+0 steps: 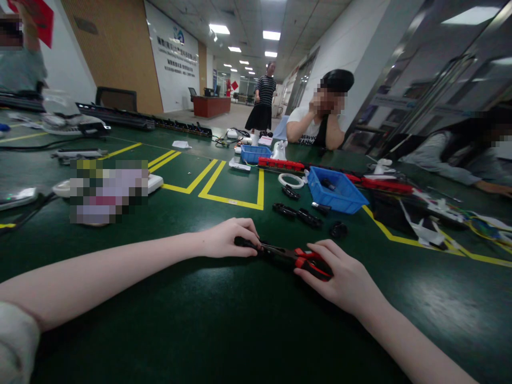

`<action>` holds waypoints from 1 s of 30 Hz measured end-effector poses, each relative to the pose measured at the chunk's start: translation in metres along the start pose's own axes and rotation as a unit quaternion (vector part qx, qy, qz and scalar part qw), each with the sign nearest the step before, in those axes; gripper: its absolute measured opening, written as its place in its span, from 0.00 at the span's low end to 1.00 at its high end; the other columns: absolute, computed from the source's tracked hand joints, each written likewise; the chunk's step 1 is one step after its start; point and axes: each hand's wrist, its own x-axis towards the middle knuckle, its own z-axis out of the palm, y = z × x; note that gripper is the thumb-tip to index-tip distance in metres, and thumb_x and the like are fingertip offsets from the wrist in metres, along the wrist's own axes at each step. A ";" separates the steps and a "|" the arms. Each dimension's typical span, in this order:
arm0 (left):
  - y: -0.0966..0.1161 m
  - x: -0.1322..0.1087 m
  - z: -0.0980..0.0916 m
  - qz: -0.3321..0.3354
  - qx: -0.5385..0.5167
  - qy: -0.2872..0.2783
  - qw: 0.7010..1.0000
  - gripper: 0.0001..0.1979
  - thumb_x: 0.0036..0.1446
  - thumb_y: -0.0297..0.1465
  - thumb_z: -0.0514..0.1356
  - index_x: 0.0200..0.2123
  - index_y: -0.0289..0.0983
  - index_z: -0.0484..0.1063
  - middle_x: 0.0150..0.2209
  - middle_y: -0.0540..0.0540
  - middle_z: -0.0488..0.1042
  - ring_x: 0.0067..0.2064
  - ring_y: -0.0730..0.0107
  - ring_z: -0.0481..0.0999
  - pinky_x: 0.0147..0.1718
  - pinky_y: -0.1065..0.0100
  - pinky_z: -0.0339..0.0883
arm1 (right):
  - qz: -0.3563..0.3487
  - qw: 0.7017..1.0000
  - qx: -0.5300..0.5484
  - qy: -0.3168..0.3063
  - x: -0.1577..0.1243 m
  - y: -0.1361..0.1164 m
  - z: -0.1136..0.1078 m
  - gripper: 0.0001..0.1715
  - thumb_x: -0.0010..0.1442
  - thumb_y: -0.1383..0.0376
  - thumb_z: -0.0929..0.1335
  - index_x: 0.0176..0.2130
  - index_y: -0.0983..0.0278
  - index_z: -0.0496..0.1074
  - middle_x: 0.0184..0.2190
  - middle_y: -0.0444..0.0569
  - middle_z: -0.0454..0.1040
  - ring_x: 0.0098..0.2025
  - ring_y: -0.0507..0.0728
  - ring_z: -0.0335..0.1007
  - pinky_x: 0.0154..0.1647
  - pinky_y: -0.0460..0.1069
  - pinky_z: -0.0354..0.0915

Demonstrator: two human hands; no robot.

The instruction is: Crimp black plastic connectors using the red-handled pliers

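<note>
My right hand (340, 272) is wrapped round the red and black handles of a pair of pliers (303, 259). The jaws point left, toward my left hand (234, 237). Between the closed fingers of that hand is a small black part (245, 242), its exact kind unclear. The plier tips meet or nearly meet the part at my left fingertips; blur hides whether they grip it. Both hands are low over the green table (208, 320). Beyond them lie several black parts (298, 213) and a blue bin (336, 191) with dark pieces inside.
A white ring of tape or cable (290, 181) lies left of the bin. Red strips (280, 164) run behind it. A phone-like object (110, 197), partly pixelated, rests at left. Yellow tape lines (232, 201) mark the tabletop. A person (316, 120) sits across; others are around.
</note>
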 end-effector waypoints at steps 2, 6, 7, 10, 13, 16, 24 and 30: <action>0.000 0.000 0.000 -0.002 -0.002 0.004 1.000 0.09 0.59 0.30 0.64 0.43 0.38 0.79 0.46 0.43 0.73 0.47 0.63 0.74 0.48 0.61 0.67 | 0.000 1.000 0.000 -0.010 0.001 -0.001 -0.002 0.23 0.60 0.47 0.66 0.42 0.64 0.73 0.37 0.52 0.76 0.33 0.56 0.76 0.31 0.50 0.73; 0.001 0.000 0.001 -0.010 -0.018 0.010 1.000 0.09 0.59 0.30 0.65 0.43 0.38 0.79 0.45 0.43 0.73 0.47 0.64 0.74 0.47 0.61 0.68 | 0.004 1.000 0.004 -0.021 0.003 0.000 -0.004 0.21 0.64 0.49 0.63 0.39 0.63 0.72 0.33 0.51 0.76 0.31 0.55 0.74 0.29 0.49 0.69; 0.001 0.000 0.001 -0.011 -0.022 0.011 1.000 0.09 0.59 0.30 0.65 0.43 0.38 0.79 0.46 0.43 0.73 0.47 0.64 0.74 0.47 0.61 0.68 | 0.004 1.000 0.005 -0.025 0.003 0.000 -0.004 0.21 0.65 0.49 0.62 0.39 0.63 0.72 0.33 0.51 0.76 0.31 0.55 0.74 0.29 0.49 0.69; 0.001 0.000 0.001 -0.012 -0.027 0.011 0.999 0.09 0.59 0.30 0.65 0.44 0.38 0.79 0.45 0.43 0.73 0.46 0.64 0.74 0.47 0.62 0.68 | 0.003 1.000 0.003 -0.031 0.003 -0.001 -0.004 0.21 0.67 0.51 0.59 0.39 0.63 0.71 0.33 0.51 0.75 0.31 0.56 0.73 0.29 0.49 0.68; -0.001 0.000 0.001 -0.013 -0.028 0.007 0.999 0.10 0.58 0.31 0.66 0.44 0.38 0.79 0.45 0.43 0.73 0.46 0.65 0.74 0.46 0.63 0.68 | -0.002 1.000 -0.002 -0.031 0.001 -0.002 -0.004 0.21 0.68 0.53 0.58 0.40 0.64 0.70 0.33 0.52 0.75 0.31 0.55 0.73 0.30 0.49 0.67; -0.001 0.000 0.001 -0.011 -0.027 0.011 1.000 0.10 0.58 0.31 0.66 0.44 0.37 0.79 0.45 0.43 0.73 0.46 0.65 0.74 0.46 0.63 0.68 | -0.008 1.000 -0.008 -0.022 0.001 -0.003 -0.003 0.20 0.68 0.54 0.58 0.40 0.64 0.70 0.33 0.52 0.75 0.32 0.55 0.73 0.30 0.49 0.67; 0.001 0.000 -0.001 -0.018 -0.019 0.001 1.000 0.10 0.59 0.31 0.65 0.44 0.38 0.79 0.45 0.43 0.72 0.46 0.65 0.73 0.46 0.63 0.68 | -0.034 0.999 -0.030 -0.005 0.003 0.002 -0.006 0.18 0.66 0.55 0.61 0.41 0.65 0.71 0.34 0.54 0.75 0.33 0.57 0.73 0.32 0.49 0.67; -0.001 0.001 0.000 0.000 -0.006 -0.001 1.000 0.10 0.58 0.32 0.66 0.43 0.38 0.79 0.45 0.44 0.73 0.46 0.64 0.73 0.45 0.63 0.67 | -0.052 0.998 -0.026 0.006 0.003 0.009 -0.006 0.17 0.65 0.55 0.61 0.41 0.65 0.71 0.35 0.53 0.76 0.33 0.57 0.74 0.32 0.50 0.68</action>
